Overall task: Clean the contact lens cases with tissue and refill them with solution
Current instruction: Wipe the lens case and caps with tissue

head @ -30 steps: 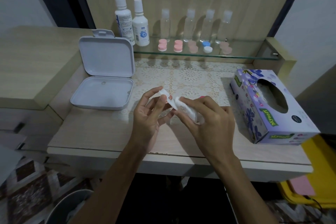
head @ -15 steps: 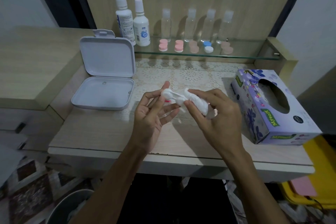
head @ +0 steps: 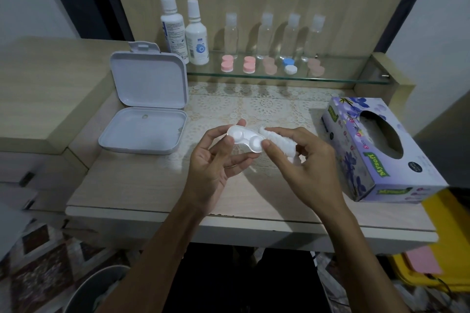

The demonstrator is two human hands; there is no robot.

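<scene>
Held above the lace mat [head: 254, 107] on the table [head: 142, 185], one white contact lens case [head: 245, 139] with two round wells is gripped at its left end by the left hand [head: 216, 162], the thumb lying over one well and the fingers curled beneath. At the case's right end, one wad of white tissue [head: 279, 143] is pinched by the right hand [head: 302, 160], whose thumb tip is pressed against the second well. Both hands are thus closed round something, neither being spread wide. To the left, one white hinged box [head: 145, 107] is seen lying open on the table, its lid propped upright. To the right, one purple tissue box [head: 381, 150] is set at an angle, with tissue showing through its oval slot. On the glass shelf [head: 343, 79] behind, two white solution bottles [head: 183, 30] are stood side by side at the left, and four clear bottles [head: 277, 35] with white caps are ranged in a row along the back panel. In front of those, five further lens cases [head: 269, 66] are lined up: two bright pink, two pale pink, and one with a blue cap and a white cap. One dark round bin [head: 101, 290] is partly visible on the floor at the lower left, and a yellow container [head: 447, 244] is seen at the lower right.
</scene>
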